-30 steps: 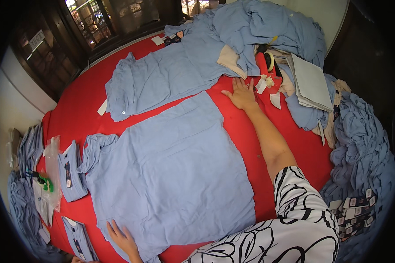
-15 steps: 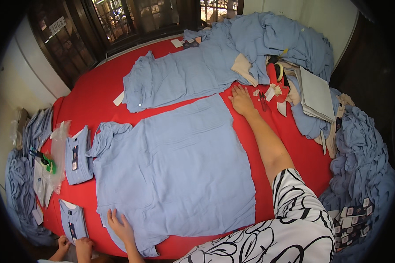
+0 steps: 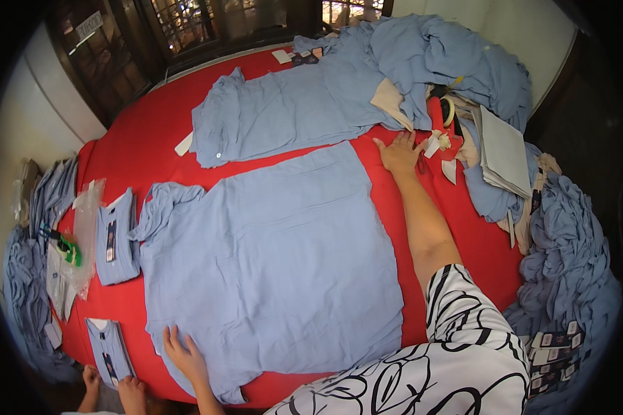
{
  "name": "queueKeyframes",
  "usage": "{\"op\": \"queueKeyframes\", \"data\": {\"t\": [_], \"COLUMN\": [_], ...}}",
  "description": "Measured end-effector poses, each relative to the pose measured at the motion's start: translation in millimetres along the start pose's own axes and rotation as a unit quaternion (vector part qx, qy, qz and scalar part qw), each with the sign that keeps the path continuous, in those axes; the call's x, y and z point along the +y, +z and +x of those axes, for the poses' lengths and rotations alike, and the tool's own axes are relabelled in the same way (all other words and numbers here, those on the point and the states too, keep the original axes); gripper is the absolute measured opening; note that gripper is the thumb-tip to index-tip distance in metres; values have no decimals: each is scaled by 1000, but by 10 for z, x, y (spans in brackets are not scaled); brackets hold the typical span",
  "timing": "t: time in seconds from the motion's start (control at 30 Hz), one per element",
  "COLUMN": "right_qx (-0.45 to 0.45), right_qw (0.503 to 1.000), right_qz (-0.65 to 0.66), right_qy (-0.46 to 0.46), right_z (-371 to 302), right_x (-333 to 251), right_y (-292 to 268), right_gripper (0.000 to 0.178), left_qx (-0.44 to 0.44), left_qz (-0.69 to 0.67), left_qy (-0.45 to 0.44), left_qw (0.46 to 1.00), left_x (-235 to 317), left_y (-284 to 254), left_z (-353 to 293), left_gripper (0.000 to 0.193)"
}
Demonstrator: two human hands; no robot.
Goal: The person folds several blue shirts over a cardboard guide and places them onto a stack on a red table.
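A light blue short-sleeved shirt [image 3: 291,256] lies spread flat on the red tablecloth [image 3: 387,200]. Its lower left part is under my left hand [image 3: 185,354], which rests with fingers apart. My right hand [image 3: 400,155] reaches across to the far right, fingers spread on the red cloth beyond the shirt's hem. Paper scraps [image 3: 439,142] lie just beside it. The small red-handled snips seen there are mostly hidden by this hand now. Farther back another blue shirt [image 3: 284,114] lies flat, a white button showing.
A co-worker's hands [image 3: 131,393] touch a folded tagged shirt [image 3: 109,351] at lower left. Another folded shirt [image 3: 115,238], plastic bags [image 3: 88,242] and a green-handled tool [image 3: 69,250] lie left. Heaped blue garments [image 3: 450,59], a tape roll [image 3: 448,111], papers [image 3: 503,152] and tags [image 3: 554,353] lie right.
My right hand has slid a little to the right over the snips. My left hand stays on the shirt. The whole view has shifted slightly.
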State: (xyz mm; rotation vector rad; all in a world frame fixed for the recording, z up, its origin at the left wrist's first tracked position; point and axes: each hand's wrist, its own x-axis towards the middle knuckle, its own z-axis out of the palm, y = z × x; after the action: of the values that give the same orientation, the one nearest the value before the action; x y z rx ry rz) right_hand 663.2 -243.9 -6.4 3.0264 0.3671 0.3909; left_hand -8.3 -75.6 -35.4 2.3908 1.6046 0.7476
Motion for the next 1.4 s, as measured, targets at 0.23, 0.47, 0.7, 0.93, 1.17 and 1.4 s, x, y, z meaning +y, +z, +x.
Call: {"op": "queueKeyframes", "data": {"t": [0.23, 0.47, 0.7, 0.93, 1.17, 1.4], "right_qx": [131, -259, -292, -372, -442, -5], "right_qw": [985, 938, 708, 551, 784, 888], "right_qz": [44, 219, 634, 738, 433, 428], "right_qy": [-102, -73, -105, 121, 54, -166], "right_z": [-690, -3155, -4108, -3900, -4053, -3372], "right_x": [388, 1280, 1063, 1771, 2298, 953], "right_y": [-138, -1085, -1041, -1459, -1335, -1026], "right_gripper": [73, 55, 34, 35, 42, 50], "left_qx": [94, -76, -39, -26, -358, -17], "left_qz": [-111, 30, -421, -429, 124, 42], "left_qy": [-36, -267, -122, -157, -197, 65], "left_qw": [989, 960, 898, 889, 904, 997], "left_x": [-256, -572, -151, 31, 92, -303], "left_y": [-148, -869, -913, -1670, -2076, -636], "left_z": [19, -765, -845, -751, -855, -173], "left_gripper": [35, 47, 37, 30, 53, 50]}}
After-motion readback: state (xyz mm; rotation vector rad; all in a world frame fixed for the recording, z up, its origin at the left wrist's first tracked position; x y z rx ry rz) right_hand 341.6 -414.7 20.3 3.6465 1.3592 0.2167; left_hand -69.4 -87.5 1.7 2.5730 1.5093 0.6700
